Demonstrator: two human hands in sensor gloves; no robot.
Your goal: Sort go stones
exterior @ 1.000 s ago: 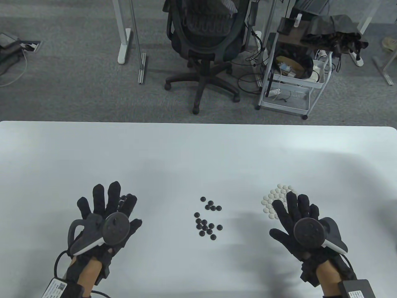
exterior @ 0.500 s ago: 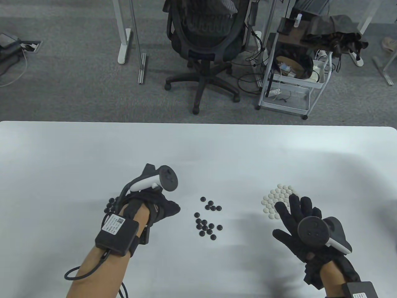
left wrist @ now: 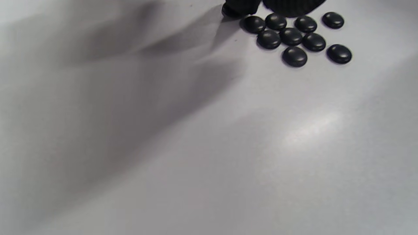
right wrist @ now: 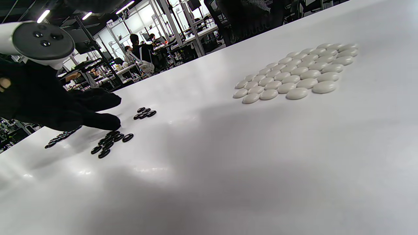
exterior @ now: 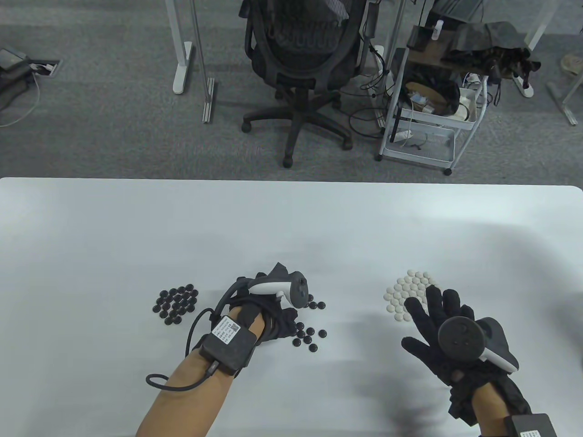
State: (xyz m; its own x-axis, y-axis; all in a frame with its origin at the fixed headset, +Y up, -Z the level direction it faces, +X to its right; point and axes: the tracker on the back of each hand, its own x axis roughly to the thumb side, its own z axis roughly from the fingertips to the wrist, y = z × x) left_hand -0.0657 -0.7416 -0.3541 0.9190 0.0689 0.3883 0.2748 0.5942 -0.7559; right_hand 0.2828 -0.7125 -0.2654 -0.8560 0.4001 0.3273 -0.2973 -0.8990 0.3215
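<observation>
Our left grip [exterior: 268, 314] reaches into the middle black stones [exterior: 309, 336], hold unclear; right grip [exterior: 437, 327] hovers spread beside white stones [exterior: 407, 291].

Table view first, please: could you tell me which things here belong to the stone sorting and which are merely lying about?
Part of the job:
- left pile of black stones
- middle black stones, under the left hand
- white stones, by the right hand
- table

Lying about:
- office chair
- white cart
- floor cables
</observation>
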